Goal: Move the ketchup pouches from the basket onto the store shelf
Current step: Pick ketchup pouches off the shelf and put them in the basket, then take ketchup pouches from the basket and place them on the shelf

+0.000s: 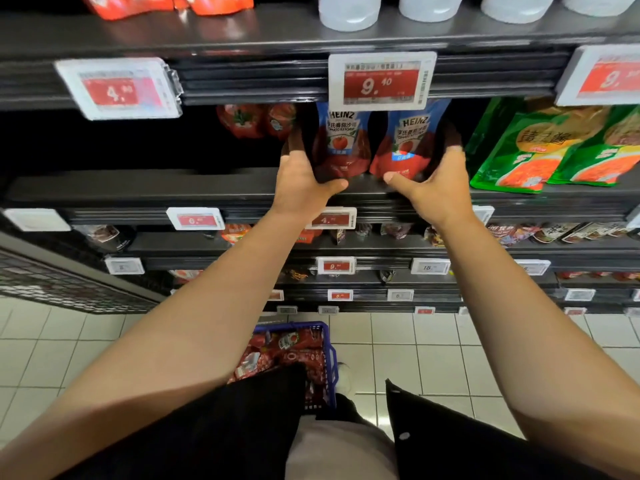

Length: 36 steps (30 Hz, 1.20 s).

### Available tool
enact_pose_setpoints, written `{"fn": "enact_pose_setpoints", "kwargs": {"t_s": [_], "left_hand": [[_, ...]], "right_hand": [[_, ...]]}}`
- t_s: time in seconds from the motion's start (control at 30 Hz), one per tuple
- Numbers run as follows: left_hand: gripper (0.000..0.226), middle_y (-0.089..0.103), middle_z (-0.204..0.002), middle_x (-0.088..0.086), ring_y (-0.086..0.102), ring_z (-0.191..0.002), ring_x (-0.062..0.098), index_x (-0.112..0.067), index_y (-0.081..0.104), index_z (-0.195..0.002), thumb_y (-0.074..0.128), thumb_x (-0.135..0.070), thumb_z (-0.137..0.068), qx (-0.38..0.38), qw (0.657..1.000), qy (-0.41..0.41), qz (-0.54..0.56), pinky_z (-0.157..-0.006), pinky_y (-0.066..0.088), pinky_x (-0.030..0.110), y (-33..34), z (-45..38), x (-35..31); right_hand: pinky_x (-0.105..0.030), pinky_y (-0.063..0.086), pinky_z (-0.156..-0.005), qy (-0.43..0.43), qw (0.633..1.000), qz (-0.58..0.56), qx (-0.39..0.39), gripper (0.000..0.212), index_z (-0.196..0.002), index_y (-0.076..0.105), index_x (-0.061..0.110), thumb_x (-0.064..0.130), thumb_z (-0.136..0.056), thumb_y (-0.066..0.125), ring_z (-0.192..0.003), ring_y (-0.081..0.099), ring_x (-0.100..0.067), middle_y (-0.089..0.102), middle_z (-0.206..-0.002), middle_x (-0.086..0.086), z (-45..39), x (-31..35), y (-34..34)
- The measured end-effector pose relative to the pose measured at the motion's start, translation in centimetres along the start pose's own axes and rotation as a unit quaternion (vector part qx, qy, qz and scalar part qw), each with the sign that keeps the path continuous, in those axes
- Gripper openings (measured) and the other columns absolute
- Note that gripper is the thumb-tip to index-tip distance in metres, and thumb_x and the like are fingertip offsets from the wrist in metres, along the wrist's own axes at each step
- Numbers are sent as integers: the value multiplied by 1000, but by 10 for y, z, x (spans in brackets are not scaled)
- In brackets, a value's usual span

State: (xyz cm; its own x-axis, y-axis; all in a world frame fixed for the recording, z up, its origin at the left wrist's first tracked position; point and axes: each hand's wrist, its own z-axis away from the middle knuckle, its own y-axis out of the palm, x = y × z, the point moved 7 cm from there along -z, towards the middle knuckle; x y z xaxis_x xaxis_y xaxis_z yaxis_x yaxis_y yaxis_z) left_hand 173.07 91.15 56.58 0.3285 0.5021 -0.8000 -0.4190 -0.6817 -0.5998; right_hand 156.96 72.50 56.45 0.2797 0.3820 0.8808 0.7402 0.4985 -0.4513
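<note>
Both arms reach up to the store shelf. The left hand grips the left ketchup pouch, the right hand the right ketchup pouch, fingers curled behind, thumbs in front. More pouches lie in the basket, far below the fingers.

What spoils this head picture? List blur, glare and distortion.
Head view: wide-angle bending bows the shelf edge; the left price tag is smeared with blur; deep shadow hides the shelf back; the Heinz pouches at the left hand and right hand read fairly sharp.
</note>
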Motion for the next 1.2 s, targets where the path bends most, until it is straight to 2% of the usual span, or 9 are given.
{"fn": "enact_pose_setpoints", "kwargs": {"t_s": [0.13,0.27,0.33,0.4,0.57,0.67,0.8,1.03,1.2], "left_hand": [[56,52,-133,0,53,-118,11,-19,47,-126,81,-17,-82,-2,999,25,45,-104,47,28,-29,24,24],[34,64,-118,-5,62,-111,10,-24,61,-113,73,-6,-87,-22,991,81,101,-98,52,30,-83,75,75],[26,68,-108,0,66,-101,15,-15,64,-109,71,-3,-87,-10,991,58,120,-89,53,25,-107,99,120],[18,66,-90,5,64,-81,13,-4,64,-100,61,8,-87,26,988,-10,151,-73,51,19,-126,117,175],[21,54,-60,-5,52,-48,6,-9,53,-75,52,8,-87,110,960,-216,139,-48,40,19,-159,178,331],[16,60,-74,5,61,-66,4,-3,59,-92,53,13,-91,203,939,-273,58,-67,49,20,-154,231,405],[19,69,-108,16,65,-101,34,-8,67,-105,67,-11,-86,264,878,-393,-73,-92,54,43,-159,304,483],[13,71,-103,12,73,-90,26,-15,64,-105,63,-15,-92,243,819,-519,20,-75,57,38,-118,376,570],[18,69,-109,10,69,-99,27,-14,59,-112,51,-25,-100,207,728,-638,144,-90,55,44,-20,399,637]], "right_hand": [[-37,36,-116,28,999,18,-21,101,-149,32,7,29,-68,88,-136,45,-20,43,-146,-11,25,-11,-11],[-19,41,-106,-11,993,57,-105,60,-131,54,10,10,-75,77,-117,50,-9,51,-131,-9,91,-3,-15],[-27,47,-100,-12,989,88,-117,50,-122,60,16,10,-74,73,-113,53,-17,50,-121,-3,128,0,-2],[-40,50,-98,25,991,108,-75,42,-115,62,18,11,-76,74,-109,58,-24,52,-115,-1,165,-5,28],[-27,48,-82,215,963,110,121,22,-92,60,18,8,-81,77,-89,63,-24,67,-96,-9,277,-42,150],[-29,52,-80,301,929,109,186,14,-89,65,17,9,-83,76,-84,64,-21,69,-88,1,349,-68,210],[-35,57,-70,358,881,142,274,11,-70,65,30,27,-80,70,-76,67,-24,69,-77,2,430,-83,266],[-50,62,-79,508,780,162,327,23,-101,66,26,23,-78,68,-89,69,-25,72,-104,-7,522,-166,327],[-37,53,-89,489,770,270,308,72,-146,35,27,26,-83,71,-112,59,-36,53,-130,-15,519,-275,370]]}}
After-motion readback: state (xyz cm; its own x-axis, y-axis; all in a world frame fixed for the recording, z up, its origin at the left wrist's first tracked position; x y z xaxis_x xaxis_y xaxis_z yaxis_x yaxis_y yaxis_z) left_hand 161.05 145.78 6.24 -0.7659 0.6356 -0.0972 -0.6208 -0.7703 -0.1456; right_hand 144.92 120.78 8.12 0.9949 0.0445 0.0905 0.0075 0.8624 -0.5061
